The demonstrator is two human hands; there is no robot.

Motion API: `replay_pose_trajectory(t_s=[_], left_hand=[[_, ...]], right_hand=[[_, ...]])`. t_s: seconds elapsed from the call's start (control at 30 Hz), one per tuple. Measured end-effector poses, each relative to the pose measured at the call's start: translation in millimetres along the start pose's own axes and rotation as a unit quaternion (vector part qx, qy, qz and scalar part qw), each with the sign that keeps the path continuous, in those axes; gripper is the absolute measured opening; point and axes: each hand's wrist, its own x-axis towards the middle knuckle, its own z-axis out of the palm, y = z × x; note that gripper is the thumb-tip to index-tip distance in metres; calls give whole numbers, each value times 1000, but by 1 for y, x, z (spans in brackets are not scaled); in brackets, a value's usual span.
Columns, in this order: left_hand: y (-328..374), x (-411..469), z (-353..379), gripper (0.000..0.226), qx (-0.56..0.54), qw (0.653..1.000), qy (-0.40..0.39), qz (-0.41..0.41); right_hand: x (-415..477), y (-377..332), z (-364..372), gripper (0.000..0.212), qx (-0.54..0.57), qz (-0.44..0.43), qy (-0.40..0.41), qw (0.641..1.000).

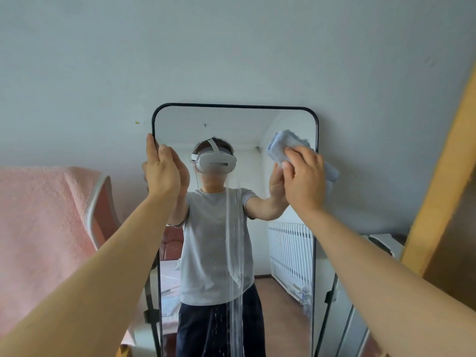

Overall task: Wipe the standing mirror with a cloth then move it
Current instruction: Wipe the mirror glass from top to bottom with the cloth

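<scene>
Standing mirror (283, 130), tall, black-framed with rounded corners, leans against the pale wall (231, 47) as we clean it. Our left hand (161, 168) clasps the upper left frame edge, steadying it; our right hand (304, 179) closes on a folded light-blue cloth (280, 145), pressed near the glass's upper right corner. A white streak (234, 253) runs down the centre. We judge the glass rigid, fragile and slick when wet; both side frame edges look safest for lifting. No containers appear.
</scene>
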Motion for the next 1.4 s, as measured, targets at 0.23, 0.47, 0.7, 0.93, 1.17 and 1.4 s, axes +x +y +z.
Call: replay_pose_trajectory(t_s=[0.23, 0.47, 0.7, 0.93, 1.17, 1.4], left_hand=[[-16, -9, -2, 51, 16, 1000, 4, -25], [-23, -9, -4, 52, 36, 998, 15, -39], [-22, -12, -6, 51, 35, 998, 3, -44], [-24, -10, -13, 49, 6, 999, -24, -36], [-30, -18, -18, 44, -39, 998, -20, -34], [-35, -25, -16, 47, -27, 998, -3, -53]], right_hand=[[-23, 1, 3, 22, 22, 107, 46, 993], [-27, -43, 10, 20, 56, 102, 12, 993], [-17, -112, 36, 20, 89, 45, -57, 993], [-28, -163, 58, 16, 121, -85, -61, 987], [-59, -162, 65, 27, 90, -195, -170, 962], [-59, -102, 33, 24, 74, -146, -96, 982]])
